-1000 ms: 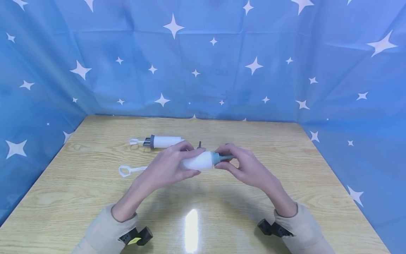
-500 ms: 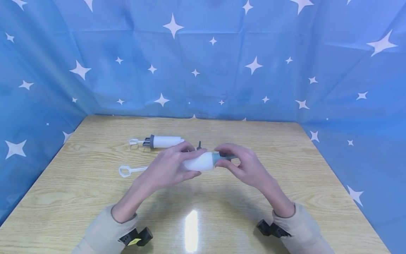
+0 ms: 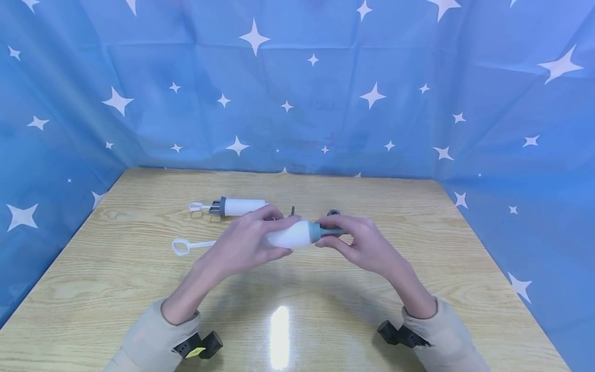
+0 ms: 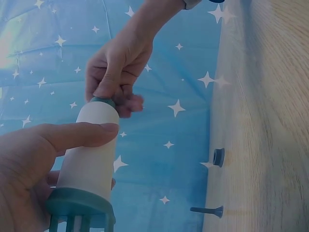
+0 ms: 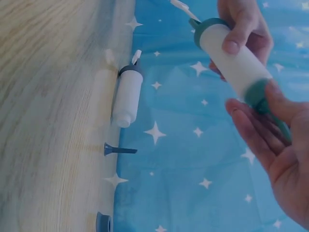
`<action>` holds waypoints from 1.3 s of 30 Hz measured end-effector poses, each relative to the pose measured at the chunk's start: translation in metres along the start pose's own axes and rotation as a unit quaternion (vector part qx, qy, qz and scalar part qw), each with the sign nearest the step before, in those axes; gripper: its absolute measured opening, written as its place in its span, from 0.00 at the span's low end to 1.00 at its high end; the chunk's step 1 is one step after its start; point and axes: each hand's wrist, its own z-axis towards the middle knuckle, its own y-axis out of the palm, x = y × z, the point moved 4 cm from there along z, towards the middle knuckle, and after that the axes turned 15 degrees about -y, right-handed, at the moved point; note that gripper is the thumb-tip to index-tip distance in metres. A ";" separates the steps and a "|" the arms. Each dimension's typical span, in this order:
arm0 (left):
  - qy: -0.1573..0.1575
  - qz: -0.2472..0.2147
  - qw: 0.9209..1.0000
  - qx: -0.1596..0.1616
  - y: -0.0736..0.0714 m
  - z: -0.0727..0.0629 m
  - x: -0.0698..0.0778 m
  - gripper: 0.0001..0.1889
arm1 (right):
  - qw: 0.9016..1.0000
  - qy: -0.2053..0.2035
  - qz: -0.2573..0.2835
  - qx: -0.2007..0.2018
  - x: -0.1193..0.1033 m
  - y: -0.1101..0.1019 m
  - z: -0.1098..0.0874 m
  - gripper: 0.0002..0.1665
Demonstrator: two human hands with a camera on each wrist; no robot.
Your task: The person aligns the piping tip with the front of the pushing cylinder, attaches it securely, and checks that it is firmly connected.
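My left hand (image 3: pixel 246 240) grips the white barrel of a large plunger syringe (image 3: pixel 289 235), held sideways above the wooden table. Its pale plunger handle (image 3: pixel 180 246) sticks out to the left behind the hand. A teal collar (image 4: pixel 79 200) caps the plunger end in the left wrist view. On the right, my right hand (image 3: pixel 367 245) pinches the teal nozzle (image 3: pixel 315 232) at the barrel's tip between thumb and fingers. The nozzle's thin spout runs back under the right palm, partly hidden. In the right wrist view the thumb lies over the teal nozzle base (image 5: pixel 256 94).
A second white syringe (image 3: pixel 244 206) with a dark grey collar lies behind the left hand. A dark funnel-shaped nozzle (image 5: pixel 120 150) stands on its wide end beyond the barrel. Farther right sits a dark ring (image 3: pixel 332 212), just behind the right fingers. Blue starry cloth (image 3: pixel 297 129) borders the table.
The right fingers have shifted slightly around the nozzle, exposing more of the spout and the dark ring behind. The left hand keeps its grip on the barrel, nearly still.
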 end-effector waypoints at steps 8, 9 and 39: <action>0.017 -0.006 1.000 0.007 -0.002 -0.001 0.002 0.29 | 0.999 -0.007 -0.013 0.046 0.000 0.001 0.001 0.25; 0.018 -0.007 1.000 0.008 -0.002 -0.001 0.002 0.30 | 0.998 -0.010 -0.018 0.058 -0.001 0.001 0.001 0.26; 0.014 -0.011 1.000 -0.004 -0.002 0.000 0.000 0.30 | 0.999 0.032 0.016 0.035 -0.004 0.005 0.002 0.17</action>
